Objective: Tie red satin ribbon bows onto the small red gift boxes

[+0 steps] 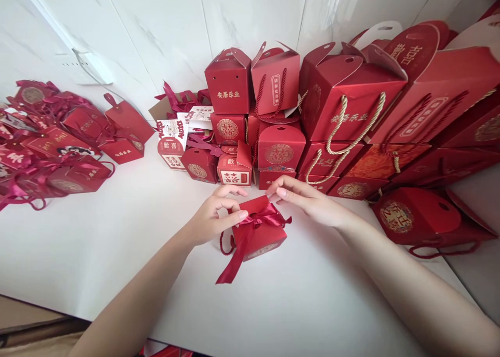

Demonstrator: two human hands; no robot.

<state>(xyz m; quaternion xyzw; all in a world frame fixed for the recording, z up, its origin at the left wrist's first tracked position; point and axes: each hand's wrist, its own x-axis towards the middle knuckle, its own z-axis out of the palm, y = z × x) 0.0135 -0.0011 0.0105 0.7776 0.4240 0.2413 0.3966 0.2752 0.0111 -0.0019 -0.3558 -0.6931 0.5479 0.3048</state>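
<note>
A small red gift box with a gold round print sits on the white table in front of me. A shiny dark red ribbon is tied in a bow at its top, one long tail hanging down to the left. A twisted red cord handle loops out at its left side. My left hand is at the box's upper left, thumb over the ribbon, fingers apart. My right hand is at the upper right corner, its thumb and fingertips close together; anything between them is too small to make out.
Red gift boxes with rope handles stand stacked along the back and right. A pile of ribboned red boxes lies at the left. One red box rests near the right edge of the white table.
</note>
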